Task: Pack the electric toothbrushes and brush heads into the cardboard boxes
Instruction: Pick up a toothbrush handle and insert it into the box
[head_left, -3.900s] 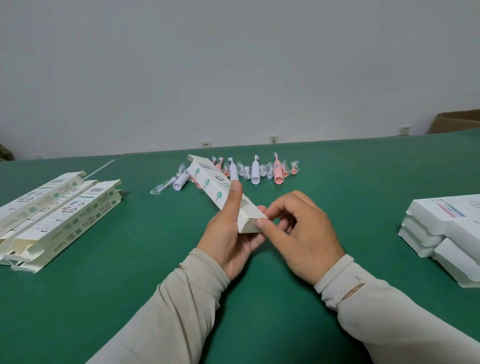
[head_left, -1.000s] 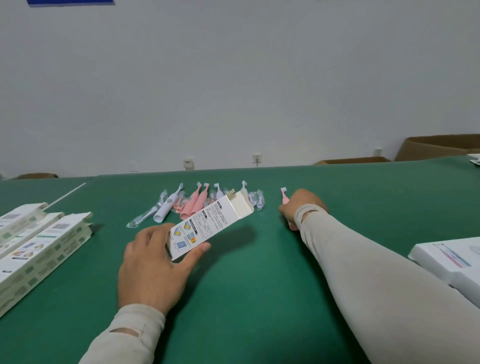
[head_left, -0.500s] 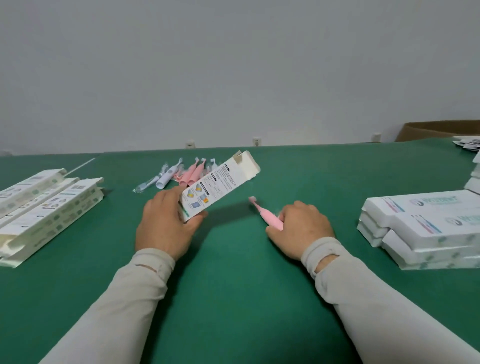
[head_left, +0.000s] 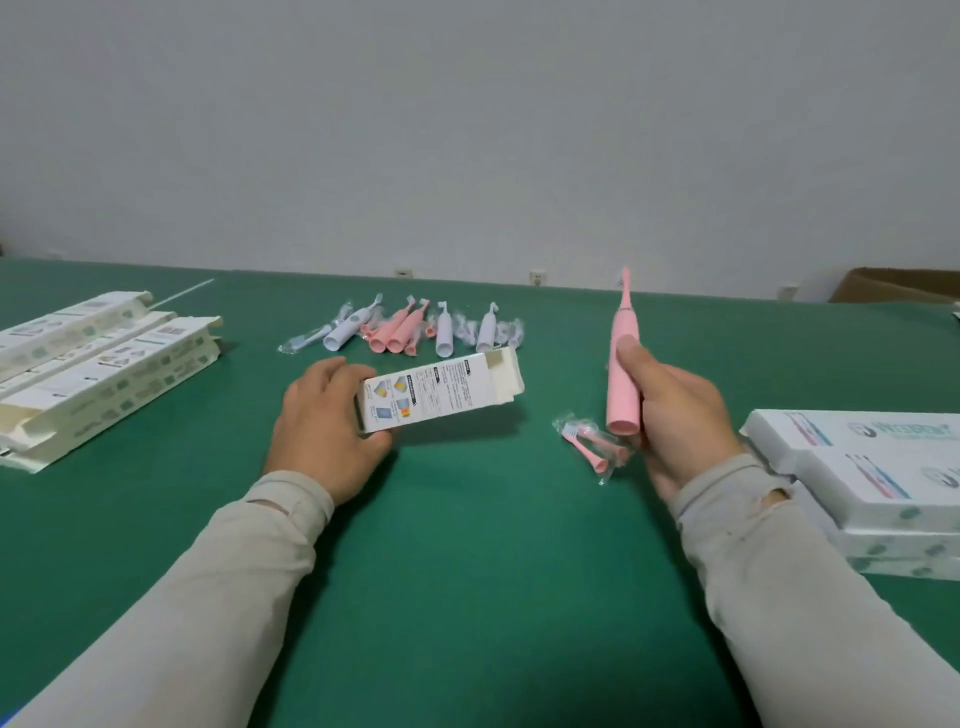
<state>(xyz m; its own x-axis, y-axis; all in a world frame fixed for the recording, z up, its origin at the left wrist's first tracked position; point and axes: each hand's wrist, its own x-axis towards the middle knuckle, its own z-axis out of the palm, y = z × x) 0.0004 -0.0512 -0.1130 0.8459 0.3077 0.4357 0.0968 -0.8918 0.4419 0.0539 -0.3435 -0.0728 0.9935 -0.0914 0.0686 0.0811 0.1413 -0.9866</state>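
Head view, entry one.
— Left hand (head_left: 324, 426)?
— Its grip is clasped round the white printed cardboard box (head_left: 441, 396), far flap open, held above the green tabletop (head_left: 467, 545).
— Right hand (head_left: 670, 415)?
— Grasping a pink electric toothbrush (head_left: 623, 364), bristles up; a clear packet of pink brush heads (head_left: 592, 447) hangs below its fingers.
— Others?
— Loose pink and white toothbrushes (head_left: 410, 330) lie beyond the box.

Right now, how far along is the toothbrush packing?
Done: closed boxes stacked at right. In hand: left hand holds an open box; right hand holds a pink toothbrush and bagged brush heads. Left: loose toothbrushes and empty boxes.
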